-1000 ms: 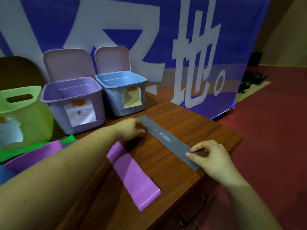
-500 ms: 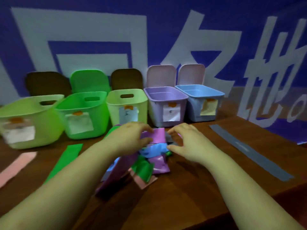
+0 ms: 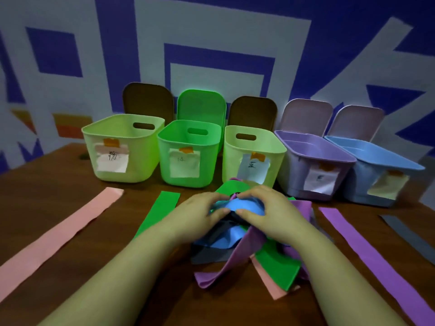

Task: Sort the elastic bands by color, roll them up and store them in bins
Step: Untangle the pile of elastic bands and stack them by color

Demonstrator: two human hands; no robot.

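From over the person's shoulder, both hands meet on top of a tangled heap of bands (image 3: 237,252) in the middle of the wooden table (image 3: 47,196): the left hand (image 3: 200,212) and the right hand (image 3: 270,208) each pinch a blue band (image 3: 244,205) with curled fingers. A pink band (image 3: 58,236), a green band (image 3: 156,215), a purple band (image 3: 367,250) and a grey band (image 3: 407,236) lie flat on either side. Behind stand five open labelled bins: a pale green bin (image 3: 122,149), a bright green bin (image 3: 188,154), a yellow-green bin (image 3: 251,156), a lilac bin (image 3: 313,165) and a blue bin (image 3: 376,172).
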